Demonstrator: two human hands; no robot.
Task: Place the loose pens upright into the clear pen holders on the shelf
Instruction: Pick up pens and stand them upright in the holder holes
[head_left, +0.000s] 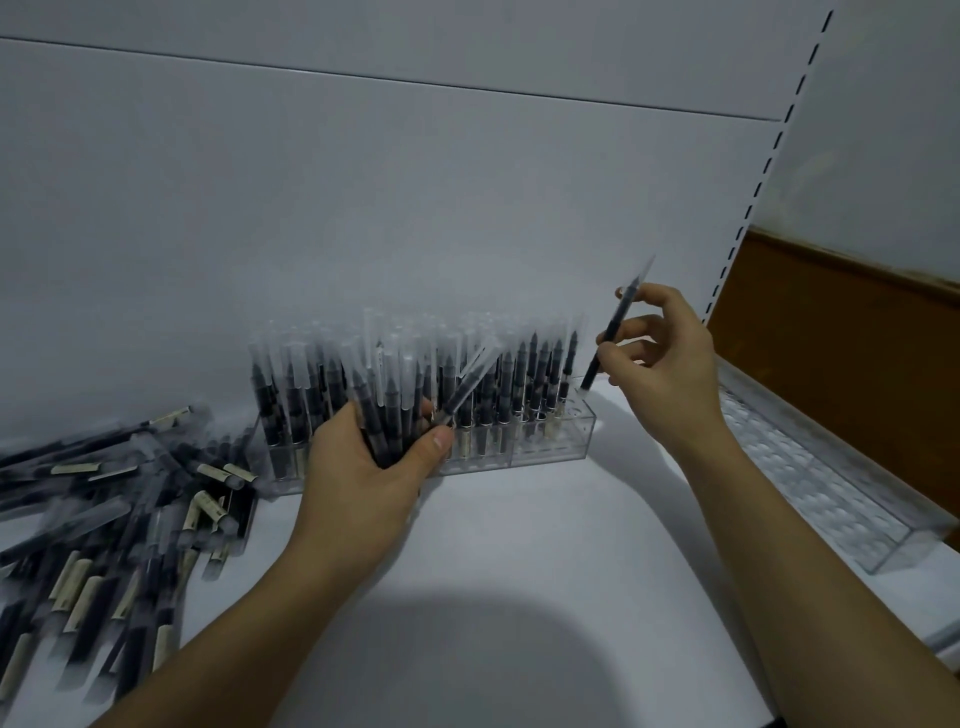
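Head view showed the clear pen holder (566, 439) nearly full, the right hand (660, 358) pinching one pen (609, 340) above its free right-end holes, the left hand (374, 462) gripping a bundle of pens (397, 410), and a large loose pile (119, 509) plus an empty holder (810, 483) left to do.

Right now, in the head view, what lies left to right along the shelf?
Pile of loose dark pens → left hand gripping a pen bundle → right hand holding one dark pen → empty clear plastic pen holder.
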